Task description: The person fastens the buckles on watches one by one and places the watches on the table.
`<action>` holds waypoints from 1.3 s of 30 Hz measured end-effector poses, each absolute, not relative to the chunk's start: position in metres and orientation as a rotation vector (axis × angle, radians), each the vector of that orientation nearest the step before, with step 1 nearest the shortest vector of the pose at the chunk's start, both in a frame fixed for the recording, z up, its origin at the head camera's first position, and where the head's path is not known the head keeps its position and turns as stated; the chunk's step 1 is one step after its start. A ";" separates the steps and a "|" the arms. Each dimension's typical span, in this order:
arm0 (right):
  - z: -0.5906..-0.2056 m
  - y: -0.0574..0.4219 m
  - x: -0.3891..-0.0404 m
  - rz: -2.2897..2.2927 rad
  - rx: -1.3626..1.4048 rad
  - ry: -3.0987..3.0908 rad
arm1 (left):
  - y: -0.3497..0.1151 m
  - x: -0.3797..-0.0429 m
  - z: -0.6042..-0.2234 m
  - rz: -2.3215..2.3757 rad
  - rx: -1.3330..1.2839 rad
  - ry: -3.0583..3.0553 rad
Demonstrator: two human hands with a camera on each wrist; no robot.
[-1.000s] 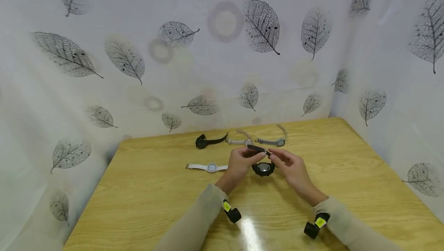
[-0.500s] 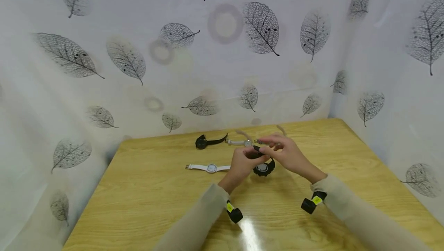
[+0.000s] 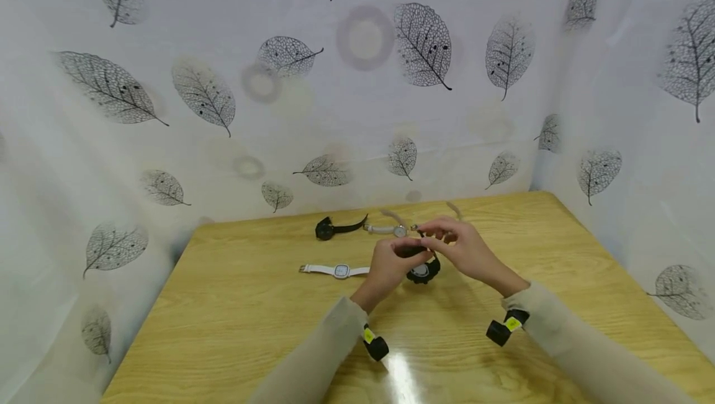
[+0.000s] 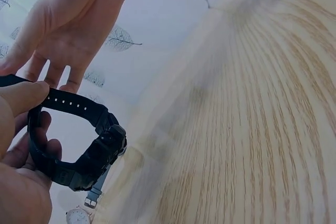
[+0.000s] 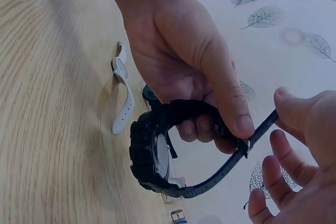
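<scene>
A chunky black wristwatch is held up off the table, its strap bent round into a loop. My left hand grips the strap by its buckle, thumb pressed on the band, as the right wrist view shows. The strap's free end runs through the buckle. In that same view my right hand pinches the strap's tip between thumb and finger, its other fingers loosely spread. The left wrist view shows the watch case hanging side-on and a row of holes along the band.
Left of my hands lies a white square-faced watch. Along the table's back are a black watch, a pale round-dial watch and a grey-blue watch, mostly behind my right hand. A leaf-printed curtain surrounds the table.
My right hand has risen and shifted left from beside the strap to above the watch, now hiding the grey-blue watch. The strap has been curved into a loop; the left hand stays nearly in place.
</scene>
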State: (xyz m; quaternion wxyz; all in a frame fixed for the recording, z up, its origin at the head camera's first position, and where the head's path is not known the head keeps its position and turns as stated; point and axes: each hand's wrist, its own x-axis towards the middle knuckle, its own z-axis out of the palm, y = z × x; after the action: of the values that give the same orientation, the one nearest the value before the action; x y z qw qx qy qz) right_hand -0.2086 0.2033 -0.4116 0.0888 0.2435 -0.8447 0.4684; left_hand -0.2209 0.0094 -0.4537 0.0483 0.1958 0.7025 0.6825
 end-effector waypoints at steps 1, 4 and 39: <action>-0.412 0.205 -0.208 1.411 0.705 -2.509 | 0.008 -0.221 -0.454 2.080 0.599 2.139; -0.413 0.208 -0.205 1.499 0.654 -2.481 | 0.005 -0.222 -0.455 2.085 0.624 2.144; -0.437 0.218 -0.196 1.988 0.578 -2.187 | 0.004 -0.219 -0.453 1.958 0.727 2.342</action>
State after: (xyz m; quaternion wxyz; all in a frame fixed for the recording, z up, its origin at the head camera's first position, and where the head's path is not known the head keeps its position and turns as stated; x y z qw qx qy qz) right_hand -0.1957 0.2180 -0.4367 0.0651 0.1917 -0.7247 0.6587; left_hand -0.2188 0.0045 -0.4526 0.0018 0.2317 0.7462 0.6241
